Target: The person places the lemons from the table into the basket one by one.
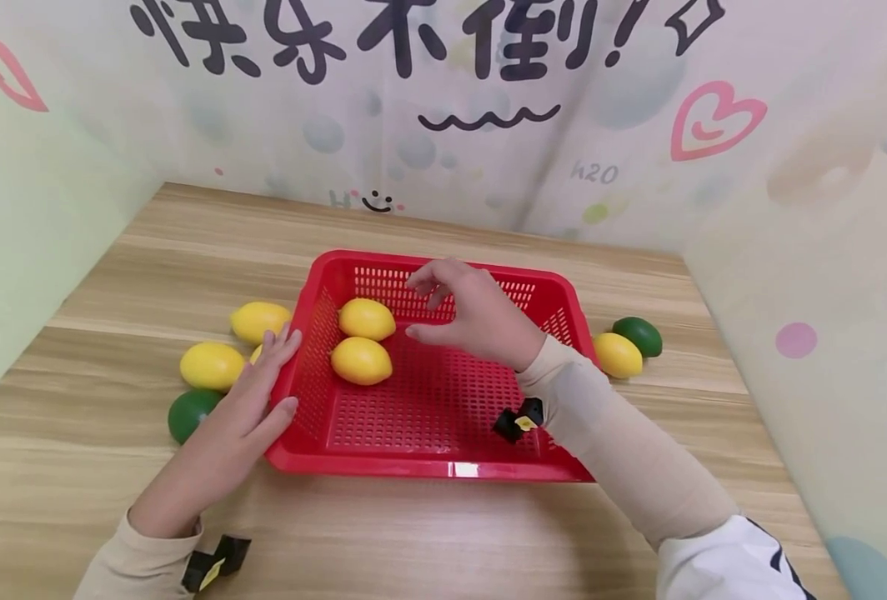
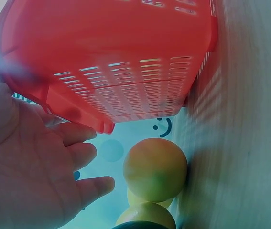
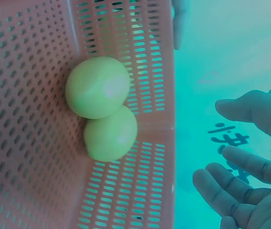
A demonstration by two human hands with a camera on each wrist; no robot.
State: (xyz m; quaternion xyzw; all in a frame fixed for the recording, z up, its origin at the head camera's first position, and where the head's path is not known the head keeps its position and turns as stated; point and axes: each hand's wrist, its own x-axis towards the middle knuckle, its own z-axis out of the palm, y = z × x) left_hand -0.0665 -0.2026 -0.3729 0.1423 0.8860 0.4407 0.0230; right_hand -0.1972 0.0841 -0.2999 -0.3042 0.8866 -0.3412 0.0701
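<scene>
A red plastic basket (image 1: pixel 428 467) with slotted walls stands on the wooden table. Two yellow lemons (image 1: pixel 367 320) (image 3: pixel 98 88) lie inside, close together near its left wall. Along the left rim rests my left hand (image 1: pixel 244 404), its fingers straight and the thumb at the near part of the rim. My right hand (image 1: pixel 477 317) hovers over the basket, fingers loosely bent, thumb apart, nothing between them. Left of the basket, beside my left hand, are yellow lemons (image 1: pixel 212 367), one mostly hidden behind the fingers, and a dark green lemon-shaped fruit (image 1: pixel 192 415).
Right of the basket, another yellow lemon (image 1: pixel 618 356) lies against a dark green fruit (image 1: pixel 638 337). Printed walls (image 1: pixel 796 250) enclose the table (image 1: pixel 443 542) at the back and both sides. Black camera mounts (image 1: pixel 518 421) are strapped at both wrists.
</scene>
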